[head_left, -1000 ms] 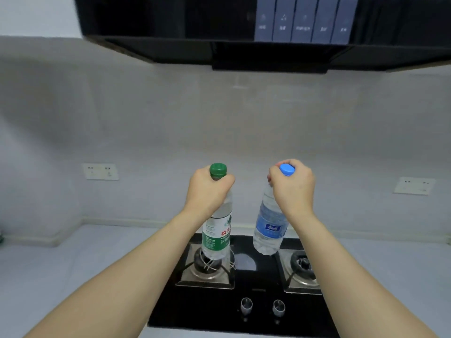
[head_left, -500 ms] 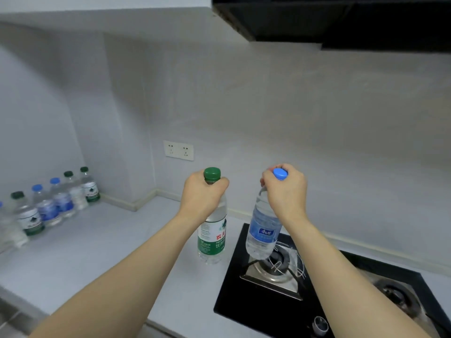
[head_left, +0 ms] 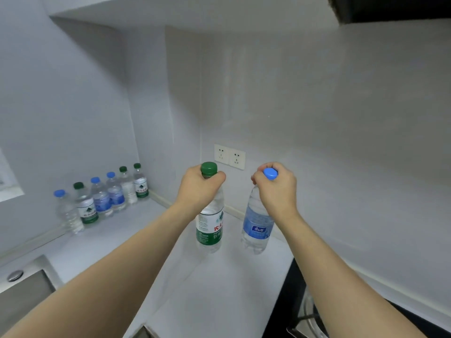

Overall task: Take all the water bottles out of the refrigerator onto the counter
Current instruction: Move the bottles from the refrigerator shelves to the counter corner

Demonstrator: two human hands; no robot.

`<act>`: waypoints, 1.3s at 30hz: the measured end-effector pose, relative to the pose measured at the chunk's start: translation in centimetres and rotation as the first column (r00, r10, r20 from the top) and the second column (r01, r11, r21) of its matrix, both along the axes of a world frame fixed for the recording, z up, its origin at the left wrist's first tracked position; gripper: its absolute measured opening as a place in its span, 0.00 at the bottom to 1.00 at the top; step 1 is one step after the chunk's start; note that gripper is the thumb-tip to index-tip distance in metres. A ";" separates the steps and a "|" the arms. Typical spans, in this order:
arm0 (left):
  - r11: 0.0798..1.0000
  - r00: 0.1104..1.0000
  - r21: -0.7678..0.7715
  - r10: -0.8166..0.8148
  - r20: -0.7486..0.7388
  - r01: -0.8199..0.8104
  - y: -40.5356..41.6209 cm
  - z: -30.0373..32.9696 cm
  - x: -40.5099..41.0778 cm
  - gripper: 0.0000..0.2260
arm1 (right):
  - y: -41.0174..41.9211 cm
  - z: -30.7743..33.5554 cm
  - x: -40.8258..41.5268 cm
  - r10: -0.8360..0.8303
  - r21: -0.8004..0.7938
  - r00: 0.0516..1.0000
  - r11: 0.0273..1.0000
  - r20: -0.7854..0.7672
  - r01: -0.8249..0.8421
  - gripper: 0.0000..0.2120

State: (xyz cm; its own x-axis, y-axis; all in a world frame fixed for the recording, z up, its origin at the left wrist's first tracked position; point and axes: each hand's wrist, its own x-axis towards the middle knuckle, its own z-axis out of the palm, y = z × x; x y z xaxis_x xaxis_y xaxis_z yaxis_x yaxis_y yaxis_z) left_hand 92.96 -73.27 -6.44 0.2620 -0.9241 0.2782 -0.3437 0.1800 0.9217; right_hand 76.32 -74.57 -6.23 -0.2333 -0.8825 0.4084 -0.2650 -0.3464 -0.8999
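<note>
My left hand [head_left: 199,189] grips the neck of a green-capped water bottle [head_left: 210,230] with a green and white label. My right hand [head_left: 277,191] grips the neck of a blue-capped water bottle [head_left: 256,230] with a blue label. Both bottles hang upright, side by side, just above the pale counter [head_left: 195,289]. A row of several small water bottles [head_left: 105,198], some with green caps and some with blue, stands on the counter along the left wall. The refrigerator is out of view.
A double wall socket [head_left: 229,156] sits on the wall behind my hands. The black cooktop [head_left: 290,311] lies at the lower right. A sink edge [head_left: 26,284] with a round metal fitting shows at the lower left. A dark range hood [head_left: 390,8] hangs at the upper right.
My view and both held bottles have swung left, from over the cooktop burners to over the counter. The row of bottles by the left wall is now nearer.
</note>
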 end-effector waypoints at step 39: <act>0.793 0.982 0.599 -0.005 0.191 -0.113 -23.6 -16.9 38.2 0.12 | -31.0 -19.0 39.8 0.414 0.369 0.907 0.856 -0.074 -0.361 0.01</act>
State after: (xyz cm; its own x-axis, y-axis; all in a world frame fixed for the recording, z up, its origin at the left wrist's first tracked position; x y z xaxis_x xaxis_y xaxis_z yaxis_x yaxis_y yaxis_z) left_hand 131.21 -96.88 -23.30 0.3184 -0.9033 -0.2875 -0.5000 -0.4177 0.7587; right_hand 116.13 -105.56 -25.20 0.1954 -0.9782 0.0703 -0.3096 -0.1295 -0.9420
